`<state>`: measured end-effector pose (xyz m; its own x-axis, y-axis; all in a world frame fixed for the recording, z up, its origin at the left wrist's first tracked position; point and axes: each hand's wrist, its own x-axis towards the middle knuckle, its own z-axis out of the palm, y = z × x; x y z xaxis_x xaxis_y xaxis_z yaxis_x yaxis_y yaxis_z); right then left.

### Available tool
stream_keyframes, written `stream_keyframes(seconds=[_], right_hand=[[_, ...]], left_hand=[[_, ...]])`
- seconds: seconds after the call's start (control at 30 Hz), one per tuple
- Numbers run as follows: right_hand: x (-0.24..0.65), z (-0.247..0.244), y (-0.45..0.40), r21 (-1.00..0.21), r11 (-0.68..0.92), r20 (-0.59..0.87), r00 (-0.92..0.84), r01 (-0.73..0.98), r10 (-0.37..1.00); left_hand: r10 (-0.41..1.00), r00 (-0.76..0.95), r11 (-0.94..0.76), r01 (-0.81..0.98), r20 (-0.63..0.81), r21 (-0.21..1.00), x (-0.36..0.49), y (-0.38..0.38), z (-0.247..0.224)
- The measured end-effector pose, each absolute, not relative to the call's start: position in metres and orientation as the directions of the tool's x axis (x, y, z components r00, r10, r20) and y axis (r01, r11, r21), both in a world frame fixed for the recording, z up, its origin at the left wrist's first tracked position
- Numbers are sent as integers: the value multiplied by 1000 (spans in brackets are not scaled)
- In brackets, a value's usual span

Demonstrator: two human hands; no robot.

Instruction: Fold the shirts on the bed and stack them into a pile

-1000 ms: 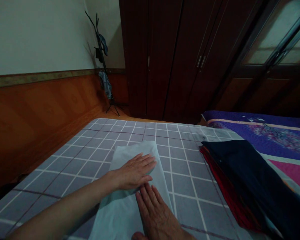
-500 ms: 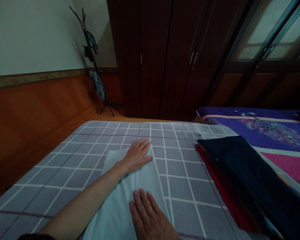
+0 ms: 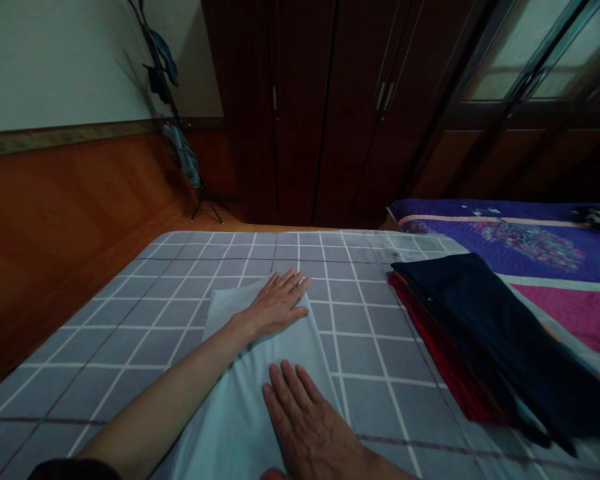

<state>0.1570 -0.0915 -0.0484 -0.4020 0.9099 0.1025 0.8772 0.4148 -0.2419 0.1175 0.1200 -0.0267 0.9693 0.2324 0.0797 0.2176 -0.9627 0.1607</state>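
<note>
1. Along the left edge of the bed, a tan wood-panelled wall [image 3: 55, 213] and a thin black metal clothes stand [image 3: 177, 140] with blue garments hanging on it stand well clear of the work, so they pose little risk.
2. The left hand [image 3: 277, 305] lies flat and open, gripping nothing, on the far end of the cloth, with its fingers spread and reaching about to the far edge. Its forearm crosses the cloth, so dragging it could rumple the fabric.
3. A pale blue, thin rectangular cloth [image 3: 230, 417] lies flat mid-bed on a grey checked bedspread [image 3: 375, 353], running off the bottom of the view. Its smooth weave may slip on the cover if pressed unevenly.
4. The right hand [image 3: 305, 420] is also wide open and flat, pressing near the cloth's right edge. Pressing that close to the edge could push it out of line.
5. Toward the bed's right edge, a stack of folded navy and red garments [image 3: 480, 327] sits just beside the cloth's path. A careless sweep rightward could knock it askew.
</note>
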Motion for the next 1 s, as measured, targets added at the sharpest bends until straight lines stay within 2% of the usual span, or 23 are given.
stream_keyframes(seconds=[0.1,0.2,0.3,0.47,0.7,0.87,1.0], right_hand=[[156,-33,-95,-382,344,24,-363,858,932],[154,-20,-99,-428,287,-12,-323,857,946],[154,-14,-101,-418,286,-6,-317,862,948],[154,-12,-103,-414,290,37,-302,863,953],[152,-10,-104,-373,289,56,-289,882,956],[153,-9,-104,-428,277,17,-299,860,954],[152,-13,-104,-436,275,4,-303,857,953]], left_hand=[[50,995,-966,25,91,258,107,108,-15],[-55,991,-947,-92,125,308,105,93,-10],[-39,988,-952,-82,149,294,110,93,-15],[111,987,-975,86,115,205,112,104,-23],[-92,991,-982,-73,-98,175,112,78,-16],[79,996,-993,81,-29,90,118,86,-30],[117,993,-991,118,-23,63,119,102,-34]])
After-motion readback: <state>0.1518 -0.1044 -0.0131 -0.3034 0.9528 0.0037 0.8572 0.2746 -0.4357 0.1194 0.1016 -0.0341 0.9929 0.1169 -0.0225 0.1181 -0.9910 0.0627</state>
